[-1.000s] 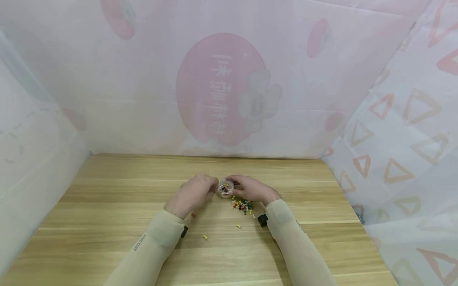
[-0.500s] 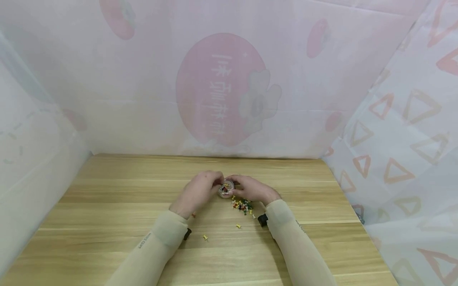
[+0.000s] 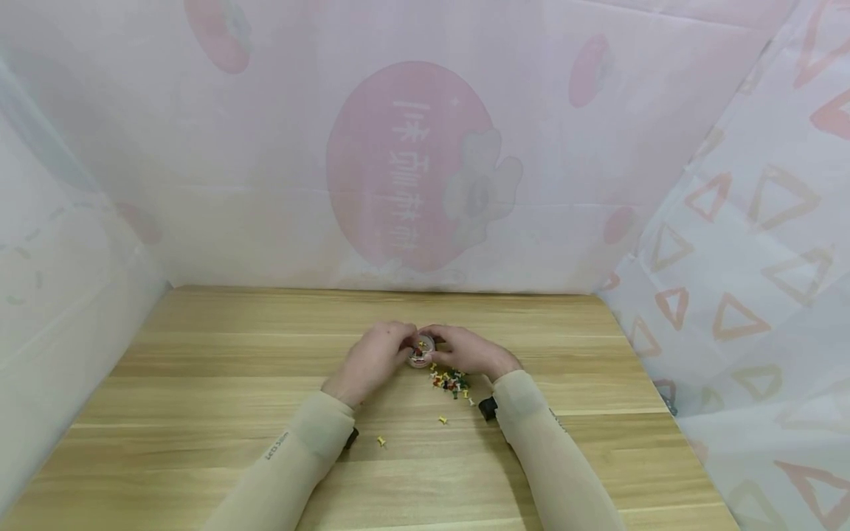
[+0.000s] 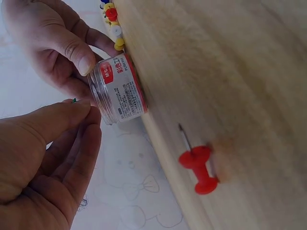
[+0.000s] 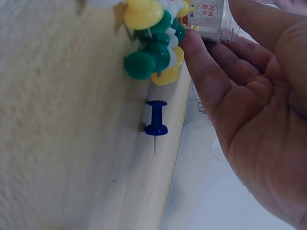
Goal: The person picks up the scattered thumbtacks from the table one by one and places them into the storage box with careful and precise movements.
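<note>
My right hand [image 3: 468, 349] curls its fingers and thumb round a small clear jar [image 4: 120, 91] with a white and red label. The jar stands upright on the wooden table, and several push pins show through its open mouth in the head view. At the jar's rim, my left hand [image 3: 378, 359] pinches a push pin [image 4: 74, 100] between thumb and fingertips; only a bit of its green body shows, the rest hidden by the fingers. A pile of mixed-colour push pins [image 3: 449, 380] lies beside the jar, close under the right hand.
Single push pins lie loose on the table [image 3: 199, 413]: a yellow pin [image 3: 381, 441], another yellow pin [image 3: 443, 420], a red pin [image 4: 199, 167] near the left wrist, and a blue pin [image 5: 156, 119] near the right wrist. A printed cloth wall [image 3: 265, 221] stands behind the table.
My left hand has moved right, up to the jar's mouth, and its fingertips now overlap the rim in the head view. The right hand and the jar have stayed nearly still.
</note>
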Demonstrator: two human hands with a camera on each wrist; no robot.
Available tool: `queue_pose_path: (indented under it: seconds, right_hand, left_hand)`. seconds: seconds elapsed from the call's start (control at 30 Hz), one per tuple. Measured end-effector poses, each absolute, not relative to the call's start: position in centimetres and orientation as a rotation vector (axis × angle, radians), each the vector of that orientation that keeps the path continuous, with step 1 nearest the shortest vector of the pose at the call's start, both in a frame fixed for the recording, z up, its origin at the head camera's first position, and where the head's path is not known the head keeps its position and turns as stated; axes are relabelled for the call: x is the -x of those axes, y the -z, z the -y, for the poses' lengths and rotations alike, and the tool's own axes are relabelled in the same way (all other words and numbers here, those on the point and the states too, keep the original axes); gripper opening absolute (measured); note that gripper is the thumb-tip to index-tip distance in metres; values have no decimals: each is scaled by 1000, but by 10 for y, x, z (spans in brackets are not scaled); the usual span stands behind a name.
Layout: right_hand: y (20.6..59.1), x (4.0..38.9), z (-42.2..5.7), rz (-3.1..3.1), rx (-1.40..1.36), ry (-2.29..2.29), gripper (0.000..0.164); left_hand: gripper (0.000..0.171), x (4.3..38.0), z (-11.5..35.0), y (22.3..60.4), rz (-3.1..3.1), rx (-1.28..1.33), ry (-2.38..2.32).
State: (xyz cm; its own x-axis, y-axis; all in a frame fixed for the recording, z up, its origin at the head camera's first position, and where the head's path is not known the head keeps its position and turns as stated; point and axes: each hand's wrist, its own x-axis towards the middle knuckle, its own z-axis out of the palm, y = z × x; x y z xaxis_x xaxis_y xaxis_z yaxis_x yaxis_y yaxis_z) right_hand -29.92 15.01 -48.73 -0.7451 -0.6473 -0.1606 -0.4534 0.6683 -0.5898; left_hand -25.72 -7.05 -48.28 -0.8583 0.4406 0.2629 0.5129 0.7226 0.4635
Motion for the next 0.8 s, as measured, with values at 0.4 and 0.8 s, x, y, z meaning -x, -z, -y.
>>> queue_pose_path:
  seconds: [0.4, 0.8]
  right_hand:
    - [486, 297, -150, -2516, 873, 780, 55]
    - [486, 297, -150, -2501, 865, 780, 57]
  left_hand:
    - [13, 246, 77, 468, 2823, 767, 805]
    - [12, 236, 109, 439, 3021, 860, 607]
